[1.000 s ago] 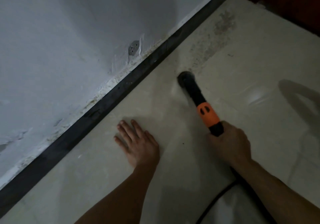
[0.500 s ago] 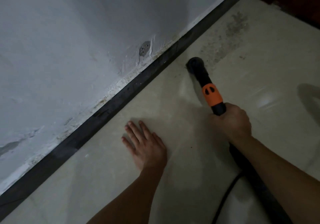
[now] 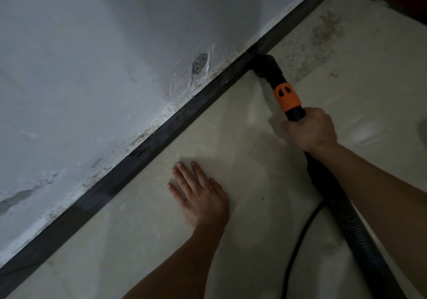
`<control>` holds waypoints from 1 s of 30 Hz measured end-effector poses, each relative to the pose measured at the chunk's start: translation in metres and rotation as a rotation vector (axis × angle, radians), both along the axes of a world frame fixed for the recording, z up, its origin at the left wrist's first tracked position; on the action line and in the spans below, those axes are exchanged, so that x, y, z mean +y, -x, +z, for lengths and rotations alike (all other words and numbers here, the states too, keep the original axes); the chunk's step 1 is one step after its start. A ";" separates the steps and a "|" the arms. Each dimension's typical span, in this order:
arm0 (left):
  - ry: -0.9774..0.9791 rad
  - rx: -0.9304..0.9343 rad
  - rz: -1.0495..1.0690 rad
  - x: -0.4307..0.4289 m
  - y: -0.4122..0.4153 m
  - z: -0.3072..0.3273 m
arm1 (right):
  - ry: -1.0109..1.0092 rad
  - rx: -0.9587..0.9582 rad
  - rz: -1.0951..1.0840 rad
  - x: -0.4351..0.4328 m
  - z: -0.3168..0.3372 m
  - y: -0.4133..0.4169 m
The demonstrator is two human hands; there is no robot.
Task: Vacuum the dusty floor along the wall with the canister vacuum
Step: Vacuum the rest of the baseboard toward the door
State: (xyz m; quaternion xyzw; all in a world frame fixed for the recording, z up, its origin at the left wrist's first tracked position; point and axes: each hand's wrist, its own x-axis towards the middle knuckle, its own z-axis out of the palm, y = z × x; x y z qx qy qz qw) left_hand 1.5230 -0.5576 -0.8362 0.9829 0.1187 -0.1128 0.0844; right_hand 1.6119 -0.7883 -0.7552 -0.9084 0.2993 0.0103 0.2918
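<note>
A pale wall (image 3: 92,67) runs on a slant from lower left to upper right. Its foot is crumbled and flecked with debris above a black baseboard strip (image 3: 147,145). Low in the wall, just above the strip, sits a small round grey fitting (image 3: 199,64) with holes in it. The left hand (image 3: 201,197) lies palm down on the cream tile floor (image 3: 138,241), fingers straight and slightly apart, near the strip and well apart from the vacuum's working end. A thin black cord (image 3: 298,248) curves over the floor beside the hose.

The black nozzle (image 3: 265,66) sits at the foot of the strip, its tip against the join of floor and baseboard. Behind it comes an orange collar (image 3: 287,97) with two dark oval slots, then a black tube. The right hand (image 3: 310,130) grips that tube just behind the collar, with its fingers wrapped round it. The ribbed black hose (image 3: 346,217) trails from the hand toward the lower right, partly under the forearm. Just beyond the nozzle, along the wall, lies a mottled grey-brown dusty patch (image 3: 323,37) — the floor on the near side looks paler and smoother.
</note>
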 end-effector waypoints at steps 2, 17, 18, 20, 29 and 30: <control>-0.004 0.003 -0.001 0.000 -0.001 0.000 | -0.034 0.022 0.020 0.016 0.001 0.015; 0.014 -0.034 -0.032 0.000 0.000 0.001 | -0.319 0.046 -0.051 0.037 0.045 0.233; 0.013 -0.041 -0.037 0.000 0.000 0.001 | -0.328 0.039 -0.045 0.042 0.051 0.239; 0.005 -0.049 -0.048 0.001 0.001 0.000 | -0.333 0.038 -0.035 0.048 0.060 0.248; 0.015 -0.014 -0.197 0.022 0.004 0.000 | -0.529 0.191 -0.085 0.050 0.098 0.287; 0.012 -0.005 -0.250 0.030 0.005 0.001 | -0.562 0.252 -0.091 0.053 0.097 0.297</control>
